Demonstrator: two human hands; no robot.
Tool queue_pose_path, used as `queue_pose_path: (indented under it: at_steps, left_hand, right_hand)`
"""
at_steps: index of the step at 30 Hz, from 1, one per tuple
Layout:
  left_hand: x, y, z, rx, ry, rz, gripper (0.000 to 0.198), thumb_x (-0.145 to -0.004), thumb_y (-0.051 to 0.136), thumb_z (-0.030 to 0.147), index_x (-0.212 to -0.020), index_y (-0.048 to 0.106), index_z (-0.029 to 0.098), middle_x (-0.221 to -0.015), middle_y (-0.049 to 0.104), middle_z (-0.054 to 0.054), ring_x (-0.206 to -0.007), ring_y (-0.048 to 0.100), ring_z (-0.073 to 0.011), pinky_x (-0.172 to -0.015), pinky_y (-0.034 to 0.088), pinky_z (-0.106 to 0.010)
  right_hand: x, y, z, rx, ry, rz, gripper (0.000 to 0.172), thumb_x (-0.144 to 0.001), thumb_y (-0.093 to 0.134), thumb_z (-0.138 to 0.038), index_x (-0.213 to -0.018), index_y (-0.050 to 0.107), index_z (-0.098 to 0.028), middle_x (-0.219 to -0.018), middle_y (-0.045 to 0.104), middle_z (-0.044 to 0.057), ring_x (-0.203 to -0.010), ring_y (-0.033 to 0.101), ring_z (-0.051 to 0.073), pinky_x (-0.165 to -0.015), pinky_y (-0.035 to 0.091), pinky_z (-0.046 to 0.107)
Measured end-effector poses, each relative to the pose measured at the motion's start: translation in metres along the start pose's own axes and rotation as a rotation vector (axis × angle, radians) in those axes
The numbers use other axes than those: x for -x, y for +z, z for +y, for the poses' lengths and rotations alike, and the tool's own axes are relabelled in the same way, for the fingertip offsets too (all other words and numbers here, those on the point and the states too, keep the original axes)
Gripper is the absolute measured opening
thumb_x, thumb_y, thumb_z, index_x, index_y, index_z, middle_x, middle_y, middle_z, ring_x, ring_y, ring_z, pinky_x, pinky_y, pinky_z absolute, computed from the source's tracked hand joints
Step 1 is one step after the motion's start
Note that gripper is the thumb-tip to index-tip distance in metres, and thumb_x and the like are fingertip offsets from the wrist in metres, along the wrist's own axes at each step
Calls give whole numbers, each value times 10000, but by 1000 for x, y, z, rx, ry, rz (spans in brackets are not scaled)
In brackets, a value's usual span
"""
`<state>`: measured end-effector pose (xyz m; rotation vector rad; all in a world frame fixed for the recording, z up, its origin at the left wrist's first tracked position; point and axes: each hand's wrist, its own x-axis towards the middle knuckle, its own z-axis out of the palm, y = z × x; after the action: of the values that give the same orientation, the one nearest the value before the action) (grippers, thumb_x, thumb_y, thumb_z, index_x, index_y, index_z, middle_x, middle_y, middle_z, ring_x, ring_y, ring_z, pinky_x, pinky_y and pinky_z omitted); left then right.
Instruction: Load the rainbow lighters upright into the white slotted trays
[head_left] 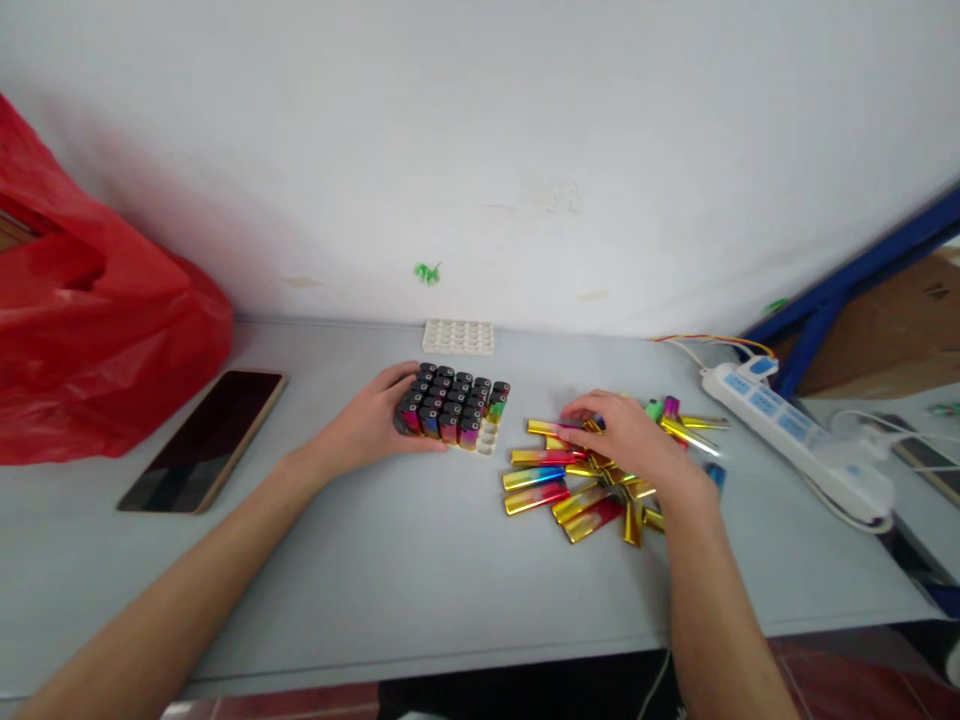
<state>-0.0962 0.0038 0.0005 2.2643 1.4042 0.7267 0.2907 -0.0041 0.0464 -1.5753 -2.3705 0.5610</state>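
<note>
My left hand (367, 420) is wrapped round the left side of a block of upright black-topped pieces with shiny coloured bodies, which look like lighters (450, 405). They stand in rows in a white tray (487, 440), whose bare holes show along its right side. To the right, my right hand (619, 435) reaches over a loose pile of shiny metallic lighters (589, 520) in gold, red and blue. Its thumb and fingers close on a gold-and-pink lighter (546, 427) at the pile's left edge. The fingertips are partly hidden.
A second white holed tray (458, 337) lies by the wall. At the left are a phone (202, 440) and a red plastic bag (112, 330). A white power strip (799, 440) with cables lies at the right, near a blue metal frame (810, 345) and a cardboard box (892, 320).
</note>
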Motion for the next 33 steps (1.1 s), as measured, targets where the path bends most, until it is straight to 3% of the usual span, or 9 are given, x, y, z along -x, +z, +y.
queue_pose_path:
  at_steps: [4, 7, 9, 13, 17, 20, 24, 28, 33]
  left_hand:
    - [0, 0, 0, 14, 6, 0, 848, -752, 844, 813, -1345, 713, 222, -1565, 637, -152, -1433, 649, -417, -1318, 477, -589]
    - [0, 0, -1, 4, -1, -3, 917, -734, 827, 871, -1342, 711, 195, -1569, 628, -177, -1430, 651, -423, -1321, 469, -587]
    - [1, 1, -2, -8, -8, -7, 957, -721, 819, 901, -1343, 712, 182, -1572, 627, -187, -1433, 650, -429, -1319, 470, -572]
    - [3, 1, -4, -37, -33, -8, 988, -698, 821, 920, -1366, 710, 200, -1598, 615, -183, -1421, 665, -428, -1307, 491, -538]
    - [4, 0, -4, -51, -17, 6, 991, -709, 821, 917, -1367, 707, 185, -1584, 618, -194, -1464, 631, -438, -1309, 486, -571]
    - [4, 0, -3, -68, 12, 35, 857, -766, 835, 845, -1343, 723, 222, -1563, 641, -167, -1503, 597, -434, -1314, 481, -582]
    - [1, 5, -3, -66, 18, 61, 843, -799, 813, 839, -1363, 709, 221, -1531, 661, -177, -1492, 602, -443, -1276, 493, -669]
    - [0, 8, -5, -60, 16, 78, 839, -802, 815, 838, -1358, 700, 220, -1519, 664, -172, -1433, 656, -433, -1262, 521, -647]
    - [1, 8, -4, -56, 39, 96, 799, -810, 835, 800, -1392, 686, 274, -1513, 673, -146, -1416, 670, -425, -1247, 551, -623]
  right_hand:
    - [-3, 2, -7, 56, -7, -10, 73, -1013, 782, -265, -1041, 823, -210, -1057, 819, 90, -980, 755, 270, -895, 515, 365]
    - [-5, 4, -18, -24, -8, 100, 169, -1080, 686, -320, -1171, 788, -220, -1038, 836, 80, -949, 767, 272, -891, 521, 374]
    - [-6, 5, -24, -152, 10, 228, 233, -1097, 648, -376, -1227, 770, -226, -983, 837, 60, -883, 765, 256, -863, 531, 367]
    - [-13, 11, -29, -497, 62, 456, 284, -1010, 734, -471, -1117, 798, -216, -1010, 825, 62, -814, 713, 214, -807, 549, 349]
    - [-21, 22, -34, -885, 162, 547, 403, -924, 792, -602, -1026, 788, -211, -907, 756, 44, -783, 646, 192, -755, 557, 329]
    - [-22, 27, -43, -1082, 179, 475, 493, -958, 687, -723, -954, 717, -231, -888, 700, 37, -792, 640, 188, -721, 562, 313]
    - [-21, 31, -57, -1277, 141, 220, 500, -977, 622, -769, -1038, 592, -273, -830, 622, -20, -654, 574, 155, -606, 511, 282]
    - [-20, 36, -67, -1155, 170, 182, 519, -982, 570, -798, -993, 557, -279, -668, 385, -96, -528, 345, 130, -486, 311, 255]
    - [-15, 39, -77, -691, 129, 372, 576, -1013, 578, -672, -668, 383, -254, -608, 366, -64, -613, 341, 130, -579, 274, 291]
